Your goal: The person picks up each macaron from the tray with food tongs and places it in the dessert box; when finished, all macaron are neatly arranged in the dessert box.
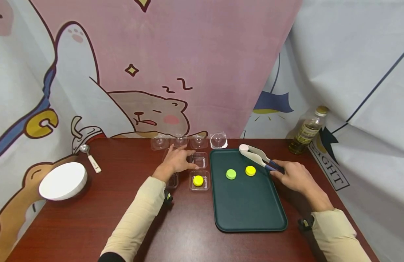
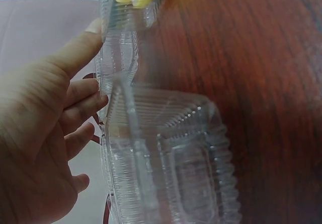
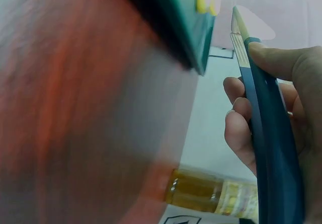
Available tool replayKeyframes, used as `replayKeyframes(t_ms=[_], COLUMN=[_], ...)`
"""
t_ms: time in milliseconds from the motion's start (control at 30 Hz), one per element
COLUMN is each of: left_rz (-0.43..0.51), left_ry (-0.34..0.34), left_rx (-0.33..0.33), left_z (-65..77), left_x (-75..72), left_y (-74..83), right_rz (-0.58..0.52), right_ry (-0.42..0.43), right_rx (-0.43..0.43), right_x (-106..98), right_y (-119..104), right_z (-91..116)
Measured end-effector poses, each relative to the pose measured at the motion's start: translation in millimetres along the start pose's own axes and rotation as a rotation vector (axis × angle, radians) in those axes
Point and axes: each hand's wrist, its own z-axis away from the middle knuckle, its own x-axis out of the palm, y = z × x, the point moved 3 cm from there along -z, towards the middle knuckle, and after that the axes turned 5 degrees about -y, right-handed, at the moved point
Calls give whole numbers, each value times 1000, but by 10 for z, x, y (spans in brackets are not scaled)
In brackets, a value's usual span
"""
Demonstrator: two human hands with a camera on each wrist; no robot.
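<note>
My right hand (image 1: 295, 176) grips a pair of tongs (image 3: 266, 108) with blue handles and white ends. Their tips hold a pale round macaron (image 1: 243, 147) over the far edge of the dark green tray (image 1: 251, 218). On that tray lie a green macaron (image 1: 231, 174) and a yellow macaron (image 1: 250, 171). My left hand (image 1: 177, 160), fingers spread, reaches over the clear plastic boxes (image 2: 191, 168), partly hiding them. Its thumb comes right to a box in the left wrist view. One clear box (image 1: 207, 187) contains another yellow macaron (image 1: 198, 181).
Clear domed lids (image 1: 218, 140) line the table's back edge. A bottle of yellowish liquid (image 1: 307, 134) stands at the back right. Far left are a white bowl (image 1: 63, 181) and a small scoop (image 1: 91, 159) with a white handle. Printed cloth (image 1: 221, 72) hangs behind the table.
</note>
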Motion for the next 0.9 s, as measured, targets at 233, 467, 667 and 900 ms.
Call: replayKeyframes(t_ms=[233, 467, 667, 900], left_rz=[15, 17, 31, 20], left_ry=[2, 5, -2, -4], left_rx=[0, -14, -17, -22], left_z=[1, -2, -1, -18], left_x=[-8, 6, 13, 24], left_y=[-6, -25, -30, -36], right_rz=[-25, -31, -30, -51], right_ry=[23, 29, 9, -21], right_rx=[-54, -95, -125, -167], right_x=[-66, -89, -41, 46], right_y=[-174, -348, -484, -654], right_z=[-60, -169, -222, -306])
